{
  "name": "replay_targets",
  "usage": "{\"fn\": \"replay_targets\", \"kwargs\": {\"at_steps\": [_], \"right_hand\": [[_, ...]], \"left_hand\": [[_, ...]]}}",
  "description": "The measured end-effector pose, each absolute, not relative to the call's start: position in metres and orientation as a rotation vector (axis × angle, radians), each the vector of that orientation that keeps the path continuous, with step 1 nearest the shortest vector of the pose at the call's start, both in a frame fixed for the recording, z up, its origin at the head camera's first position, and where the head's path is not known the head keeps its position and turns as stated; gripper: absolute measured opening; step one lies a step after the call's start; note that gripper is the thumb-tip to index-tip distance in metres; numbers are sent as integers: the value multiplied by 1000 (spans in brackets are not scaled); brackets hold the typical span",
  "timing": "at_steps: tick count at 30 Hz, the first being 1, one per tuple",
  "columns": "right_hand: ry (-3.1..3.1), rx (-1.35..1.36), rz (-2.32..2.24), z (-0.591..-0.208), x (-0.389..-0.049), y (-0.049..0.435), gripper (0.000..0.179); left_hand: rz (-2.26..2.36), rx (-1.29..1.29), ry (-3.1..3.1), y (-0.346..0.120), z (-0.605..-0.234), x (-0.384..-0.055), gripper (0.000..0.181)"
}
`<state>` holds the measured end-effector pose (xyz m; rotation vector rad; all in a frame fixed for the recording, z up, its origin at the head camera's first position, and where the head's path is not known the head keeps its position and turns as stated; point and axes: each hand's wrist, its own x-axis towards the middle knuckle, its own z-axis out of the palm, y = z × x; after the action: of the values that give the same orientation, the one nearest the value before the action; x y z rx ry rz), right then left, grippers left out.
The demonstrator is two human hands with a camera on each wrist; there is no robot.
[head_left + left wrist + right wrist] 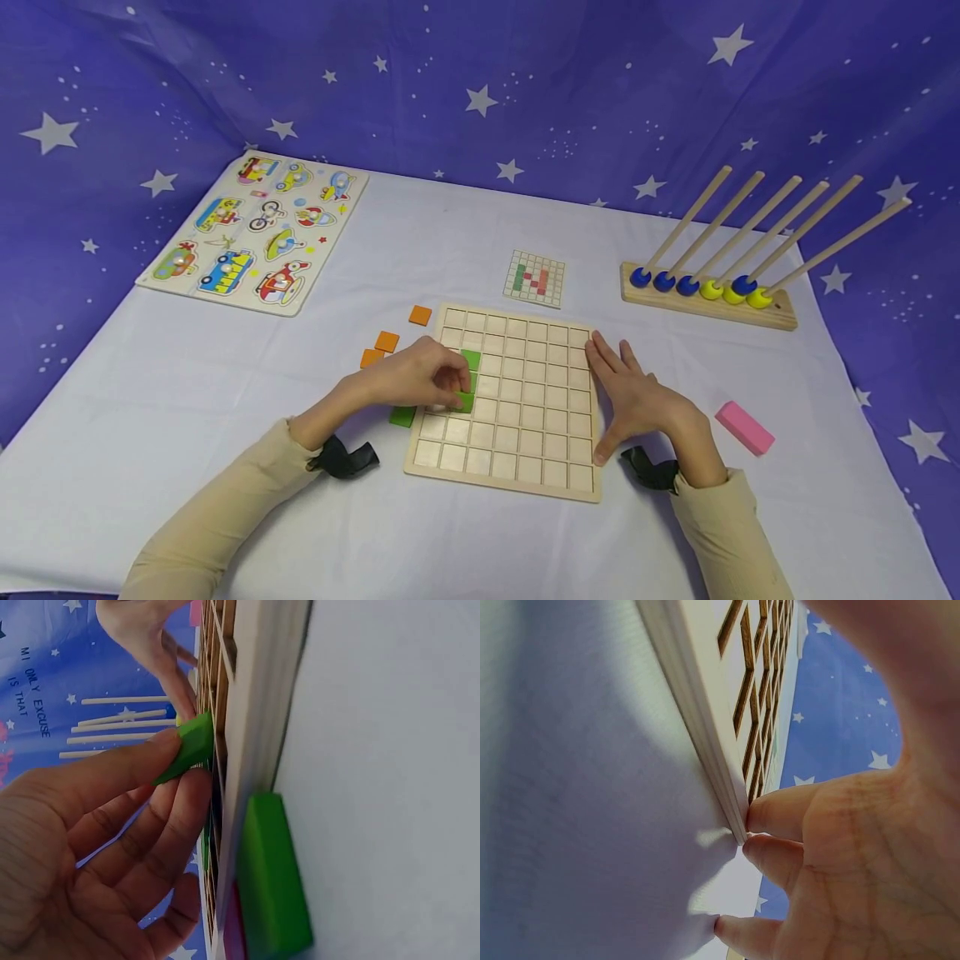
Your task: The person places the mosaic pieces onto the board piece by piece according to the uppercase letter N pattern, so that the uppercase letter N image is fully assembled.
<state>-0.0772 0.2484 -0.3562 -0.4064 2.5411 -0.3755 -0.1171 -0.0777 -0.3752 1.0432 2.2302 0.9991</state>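
Observation:
A square wooden grid board (529,392) lies on the white table. Over its left side, my left hand (422,373) pinches a green square tile (192,745) between thumb and fingers, low over the cells. Just behind that tile, more green tiles (471,359) sit in the same column. My right hand (637,400) is spread at the board's right edge, fingertips and thumb touching the rim. Beside the board's left edge lies another green tile (402,416), partly hidden by the left hand in the head view.
Several orange tiles (387,342) lie left of the board. Behind it is a small pattern card (534,278). A peg stand with blue and yellow beads (708,306) stands back right, a pink block (745,428) at right, and a vehicle puzzle board (255,233) back left.

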Motion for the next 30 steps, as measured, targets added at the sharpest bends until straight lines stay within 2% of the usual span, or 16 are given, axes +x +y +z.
{"fn": "replay_targets", "kwargs": {"at_steps": [16, 30], "right_hand": [[2522, -481, -444, -357, -76, 248, 149], [2534, -428, -328, -349, -73, 244, 145]], "left_hand": [[945, 1087, 2256, -76, -375, -115, 10], [900, 1160, 2321, -74, -374, -114, 9]]}}
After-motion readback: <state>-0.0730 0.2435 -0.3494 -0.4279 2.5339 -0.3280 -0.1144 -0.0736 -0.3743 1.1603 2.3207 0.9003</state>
